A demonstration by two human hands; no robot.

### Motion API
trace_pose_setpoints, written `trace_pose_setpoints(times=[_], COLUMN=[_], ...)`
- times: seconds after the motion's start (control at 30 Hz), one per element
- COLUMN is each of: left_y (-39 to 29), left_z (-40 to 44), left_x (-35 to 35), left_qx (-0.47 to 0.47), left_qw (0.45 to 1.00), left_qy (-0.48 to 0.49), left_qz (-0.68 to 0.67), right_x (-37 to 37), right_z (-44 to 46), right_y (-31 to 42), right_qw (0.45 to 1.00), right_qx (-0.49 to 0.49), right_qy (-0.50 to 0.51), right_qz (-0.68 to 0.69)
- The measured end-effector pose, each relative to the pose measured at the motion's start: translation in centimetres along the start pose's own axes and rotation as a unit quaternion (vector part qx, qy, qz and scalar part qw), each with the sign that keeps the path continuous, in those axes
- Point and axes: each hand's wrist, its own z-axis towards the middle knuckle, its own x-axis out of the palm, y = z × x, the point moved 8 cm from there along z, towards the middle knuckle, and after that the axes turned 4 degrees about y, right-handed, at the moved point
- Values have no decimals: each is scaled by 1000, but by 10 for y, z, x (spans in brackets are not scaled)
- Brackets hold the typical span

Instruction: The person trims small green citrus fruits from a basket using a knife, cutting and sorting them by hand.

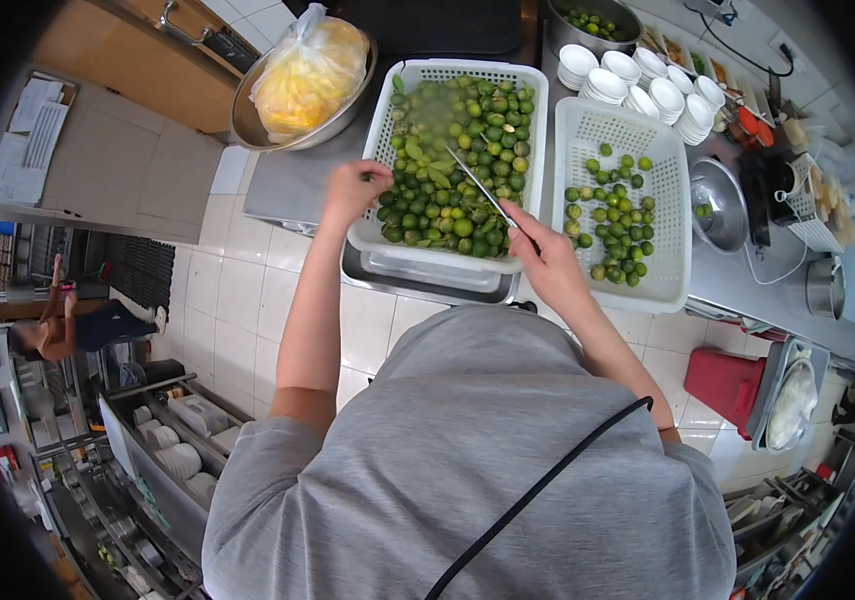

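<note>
My right hand (548,255) grips a knife (483,186), its slim metal blade pointing up and left over a white basket (538,120). The basket is heaped with small green limes (458,215), and some loose leaves (433,168) lie among them. At the basket's left rim, my left hand (353,192) has its fingers pinched together. Something small and dark shows at the fingertips, too little to name. To the right, a second white basket (673,215) holds fewer limes, spread over its bottom.
A metal bowl (248,125) with a plastic bag of yellow pieces (308,85) stands left. Stacked white cups (608,85), a metal bowl (720,225) and a pot (825,290) sit right. A red bin (723,385) is behind right; another person (63,330) is far left.
</note>
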Motion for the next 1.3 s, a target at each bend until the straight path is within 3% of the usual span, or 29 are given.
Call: trace_pose_setpoints(times=[0.03,0.07,0.13,0.3,0.33,0.37,0.4,0.43,0.47,0.5,0.57,0.8,0.87,1.0,1.07,1.3], left_y=[0,0,-8,-16,-18,-19,-30,-36,-39,-40,-46,-49,-53,-60,-61,-62], left_z=[1,3,5,9,9,8,0,-12,-21,-24,-29,-39,-41,-48,-50,-48], left_x=[8,19,45,48,36,29,25,26,34,37,50,57,60,61,58,55], left_qx=[1,22,64,94,91,80,79,29,-23,-23,-41,9,-5,-10,10,36], left_qw=[1000,987,881,867,961,995,995,971,887,887,794,831,793,778,809,824], left_qy=[0,2,5,6,29,51,53,92,124,124,151,130,155,172,141,109], left_qz=[-1,162,469,490,261,16,16,-220,-443,-444,-587,-541,-589,-605,-571,-554], right_x=[0,1,2,-4,-5,-7,-9,-9,-9,-8,-4,6,6,5,4,7], right_z=[0,0,1,-4,-4,-6,-7,-7,-7,-7,-6,-2,-2,-2,-3,-7], right_y=[0,0,0,-1,0,0,0,1,2,2,-1,11,12,8,13,30], right_qw=[1000,1000,1000,1000,1000,1000,999,999,999,999,999,999,999,998,999,998], right_qx=[0,-1,-3,14,15,18,22,23,30,38,32,-13,-5,11,-3,-55], right_qy=[0,2,3,-2,-5,-12,-18,-18,-12,-6,-7,-3,3,10,2,4], right_qz=[-1,0,-1,-9,-9,6,21,21,21,21,33,46,46,57,54,16])
